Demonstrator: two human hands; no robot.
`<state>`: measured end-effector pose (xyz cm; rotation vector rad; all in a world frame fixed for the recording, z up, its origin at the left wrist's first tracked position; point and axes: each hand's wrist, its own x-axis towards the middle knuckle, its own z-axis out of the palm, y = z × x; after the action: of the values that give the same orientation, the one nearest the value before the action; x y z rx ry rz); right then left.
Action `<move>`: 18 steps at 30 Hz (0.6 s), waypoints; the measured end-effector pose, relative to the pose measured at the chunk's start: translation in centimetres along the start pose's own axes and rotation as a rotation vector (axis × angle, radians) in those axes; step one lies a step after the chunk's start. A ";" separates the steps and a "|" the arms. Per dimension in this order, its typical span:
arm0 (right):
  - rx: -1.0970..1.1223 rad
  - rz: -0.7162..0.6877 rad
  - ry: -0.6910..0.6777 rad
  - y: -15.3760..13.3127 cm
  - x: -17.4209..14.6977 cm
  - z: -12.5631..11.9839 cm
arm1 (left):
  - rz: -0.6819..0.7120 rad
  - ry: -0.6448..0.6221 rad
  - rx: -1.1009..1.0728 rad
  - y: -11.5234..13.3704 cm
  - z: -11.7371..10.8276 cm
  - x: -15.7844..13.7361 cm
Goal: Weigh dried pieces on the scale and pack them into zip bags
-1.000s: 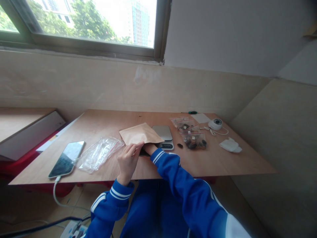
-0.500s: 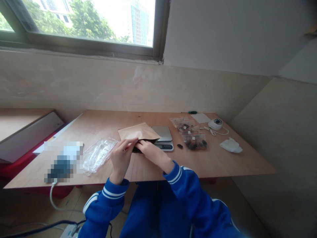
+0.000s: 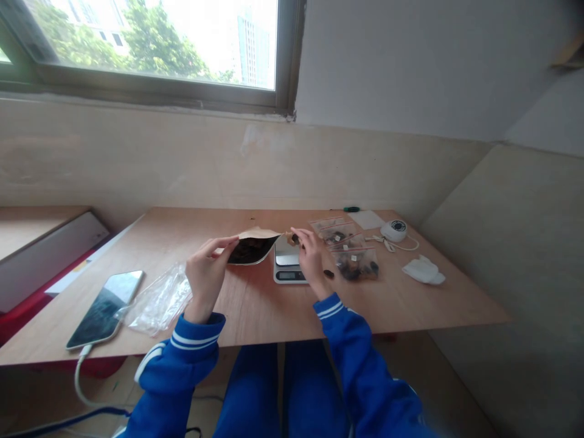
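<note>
– Head view, and we've got both hands at work over the bench (image 3: 255, 316)! Our left hand (image 3: 205, 277) pinches the rim of the brown paper bag (image 3: 260, 233) at its left end, thumb and fingers together on the paper.

– And where's that bag sitting, from our angle?

– Left of the scale (image 3: 286, 260), near it, mouth gaping towards us, dark inside, with brownish contents we can barely make out! Whether its base touches the bench, we can't tell.

– Over to our right hand (image 3: 311, 255): fingertips gripping a small brown piece (image 3: 294, 238), just beside the bag's right corner and above the scale! What it is, we can't say at this size.

– Beneath that wrist we spot a dark lump (image 3: 328, 274) on the bench, right of the scale, and further right the filled plastic pouches (image 3: 356, 264) with red strips.

– Out left, we've clear plastic bags (image 3: 159, 302) just beside the phone (image 3: 106, 311), cable plugged in! And far right, a white dome device (image 3: 393, 230) with a crumpled white cloth (image 3: 424, 270) nearer us.
</note>
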<state>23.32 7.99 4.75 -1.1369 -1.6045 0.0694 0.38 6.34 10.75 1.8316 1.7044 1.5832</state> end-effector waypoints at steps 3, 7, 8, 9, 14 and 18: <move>0.011 0.119 -0.058 4.6 0.5 1.4 | 0.002 0.004 0.009 0.1 0.0 -0.1; 0.001 0.230 -0.096 8.1 0.8 3.1 | -0.002 -0.011 0.004 0.0 0.0 -0.2; 0.003 0.232 -0.107 8.5 0.7 3.4 | -0.001 -0.012 -0.002 0.0 0.0 -0.2; 0.007 0.228 -0.117 8.6 0.6 3.5 | 0.002 -0.009 -0.007 -0.1 0.0 -0.1; 0.027 0.238 -0.134 8.5 0.0 3.2 | 0.028 -0.007 -0.003 -0.6 -0.1 -0.3; 0.004 0.285 -0.107 8.6 0.1 2.5 | 0.025 -0.016 0.006 -0.9 -0.4 -0.7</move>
<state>26.77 13.90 -1.05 -1.3723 -1.5235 0.3241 -0.36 5.85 9.86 1.8706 1.6879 1.5709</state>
